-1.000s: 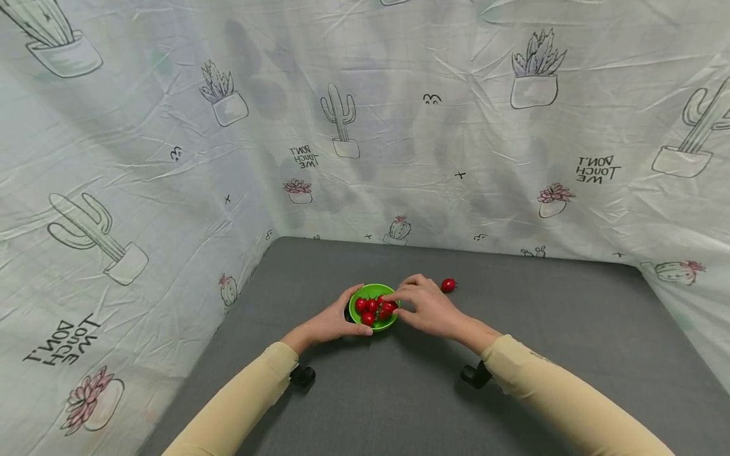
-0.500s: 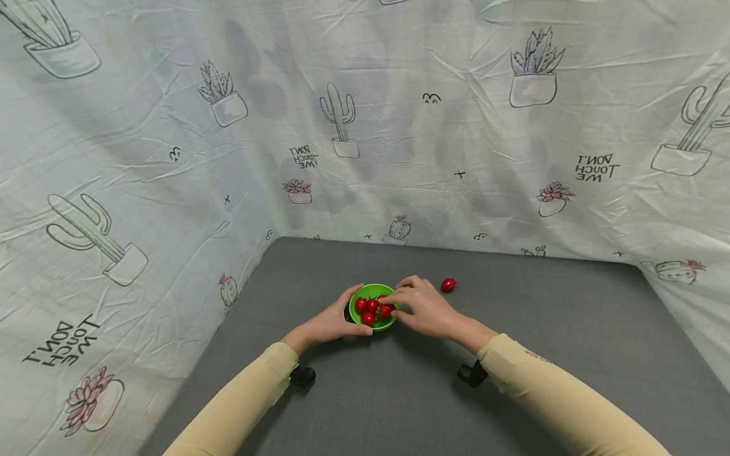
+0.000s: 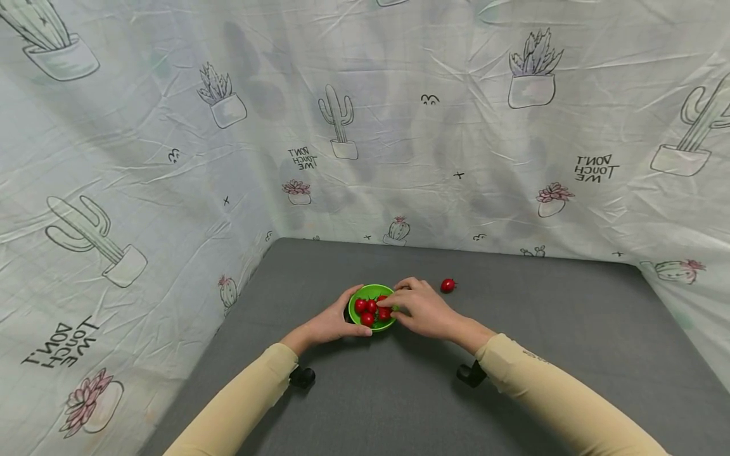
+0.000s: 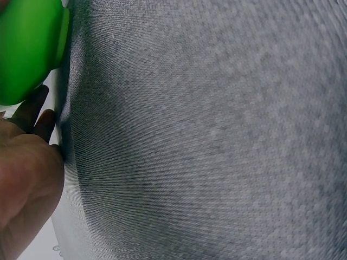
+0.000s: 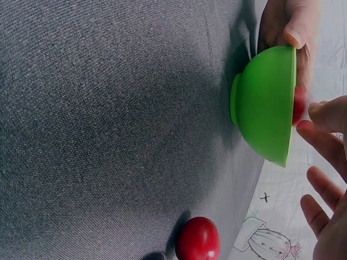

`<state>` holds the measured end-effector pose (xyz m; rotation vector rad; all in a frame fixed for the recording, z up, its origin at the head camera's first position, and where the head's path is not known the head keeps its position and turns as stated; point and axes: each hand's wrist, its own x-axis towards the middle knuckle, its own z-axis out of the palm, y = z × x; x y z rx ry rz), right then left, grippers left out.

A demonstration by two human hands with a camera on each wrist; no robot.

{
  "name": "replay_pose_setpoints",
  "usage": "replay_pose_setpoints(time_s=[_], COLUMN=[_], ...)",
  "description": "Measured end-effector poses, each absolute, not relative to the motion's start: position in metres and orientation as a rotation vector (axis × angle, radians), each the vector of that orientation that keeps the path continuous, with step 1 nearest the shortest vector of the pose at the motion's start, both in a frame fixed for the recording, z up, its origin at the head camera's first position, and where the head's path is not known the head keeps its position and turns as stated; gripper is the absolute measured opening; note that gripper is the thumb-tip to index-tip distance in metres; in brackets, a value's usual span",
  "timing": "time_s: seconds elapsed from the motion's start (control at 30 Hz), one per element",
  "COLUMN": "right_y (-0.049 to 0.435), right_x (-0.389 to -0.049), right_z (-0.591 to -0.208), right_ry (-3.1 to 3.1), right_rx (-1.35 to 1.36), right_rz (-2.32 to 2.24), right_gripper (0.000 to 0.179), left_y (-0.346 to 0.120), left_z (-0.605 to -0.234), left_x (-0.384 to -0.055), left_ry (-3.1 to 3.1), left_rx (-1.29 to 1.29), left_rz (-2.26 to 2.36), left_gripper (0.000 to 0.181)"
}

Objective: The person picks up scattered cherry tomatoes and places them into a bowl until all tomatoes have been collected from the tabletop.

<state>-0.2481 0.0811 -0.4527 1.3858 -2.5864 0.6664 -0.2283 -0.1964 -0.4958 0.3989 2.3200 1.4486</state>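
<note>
A small green bowl (image 3: 369, 292) stands on the table with several red cherry tomatoes (image 3: 367, 318) inside. My left hand (image 3: 332, 320) grips its left side, thumb near the front and fingers round the back; the left wrist view shows this hand (image 4: 27, 173) against the bowl's wall (image 4: 27, 49). Over the right rim, my right hand (image 3: 424, 310) has its thumb and forefinger down at the tomatoes. In the right wrist view those fingertips lie close together beside a tomato (image 5: 298, 103) showing above the rim; whether they pinch it is unclear.
One loose cherry tomato (image 3: 448, 285) lies on the grey table (image 3: 513, 354), behind and right of my right hand. A white cloth (image 3: 399, 158) printed with potted cacti hangs behind and to the left. Black wrist devices (image 3: 472, 373) sit under both forearms.
My right hand has shifted slightly left, its fingers further over the tomatoes in the bowl. The left hand, the bowl and the loose tomato stay in place.
</note>
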Motion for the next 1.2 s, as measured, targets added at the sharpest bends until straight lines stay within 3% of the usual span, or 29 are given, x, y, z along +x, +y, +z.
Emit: replay_pose_setpoints(time_s=[0.6,1.2], right_y=[0.092,0.144], right_x=[-0.246,-0.245], right_z=[-0.445,-0.432], right_ry=[-2.600,-2.617], right_rx=[1.286,1.128], right_rz=[0.749,0.844], right_gripper=[0.032,0.034], left_y=[-0.197,-0.198], left_z=[-0.498,-0.498], left_x=[-0.229,-0.229], left_ry=[2.331,2.367], left_rx=[0.383,0.371], left_rz=[1.445,1.410], left_gripper=[0.101,0.103])
